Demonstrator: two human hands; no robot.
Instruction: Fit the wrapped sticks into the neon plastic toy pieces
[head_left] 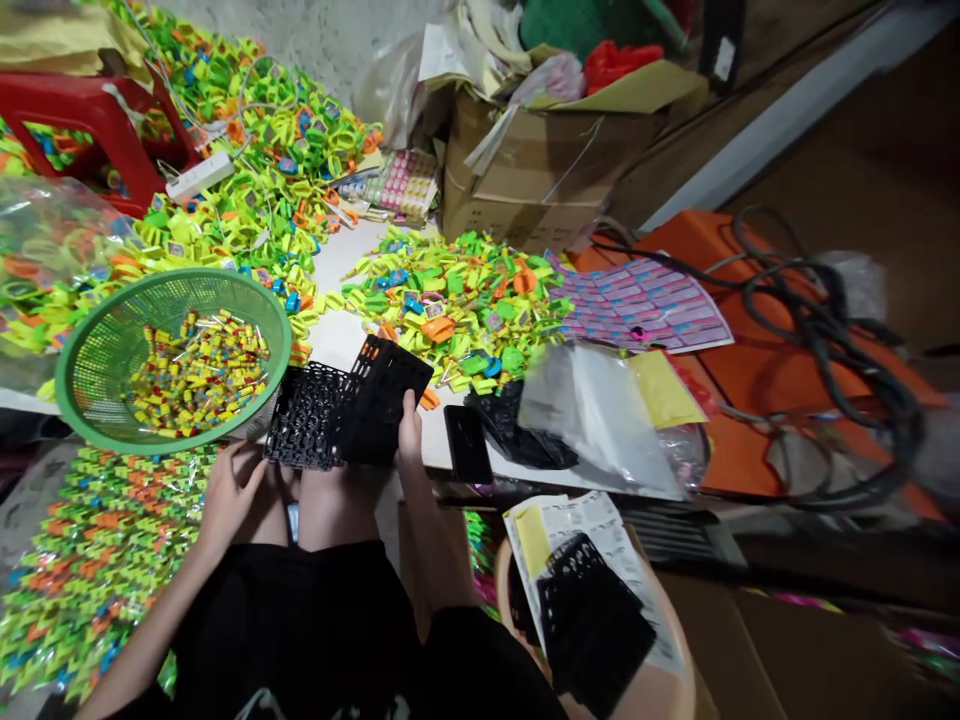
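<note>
My right hand point(409, 432) grips the right edge of a solid-looking black plastic tray point(381, 405), its thumb on top. This tray overlaps a black lattice tray point(306, 415) over my lap. My left hand point(234, 492) is closed at the lower left corner of the lattice tray, fingers partly hidden below it. A green basket point(69, 375) holding small yellow and red pieces point(202, 375) stands just left of the trays. Behind them lies a heap of yellow, green, orange and blue plastic parts point(465, 300).
A black phone point(468, 445), black plastic and clear bags point(600, 410) lie right on the white table point(337, 265). Lower right, black trays point(596, 625) rest on a round container point(679, 680). A cardboard box point(525, 170) and red stool point(82, 105) stand behind; cables point(817, 350) at right.
</note>
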